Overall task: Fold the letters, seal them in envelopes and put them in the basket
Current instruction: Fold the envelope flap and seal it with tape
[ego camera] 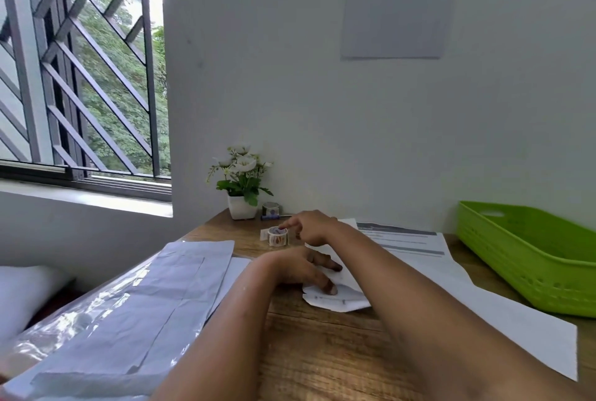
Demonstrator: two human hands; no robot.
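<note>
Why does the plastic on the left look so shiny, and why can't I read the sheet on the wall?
In the head view, daylight from the window glares off the plastic sleeve; in the same view, the wall sheet is blurred, its print too small to read.

2 bare forearms (416, 300) end in the left hand (295, 268) and right hand (311, 228), the left's fingernails (337, 267) looking dark.

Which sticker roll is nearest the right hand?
The front sticker roll, at the fingertip of the right hand; the other roll stands beside the flower pot.
</note>
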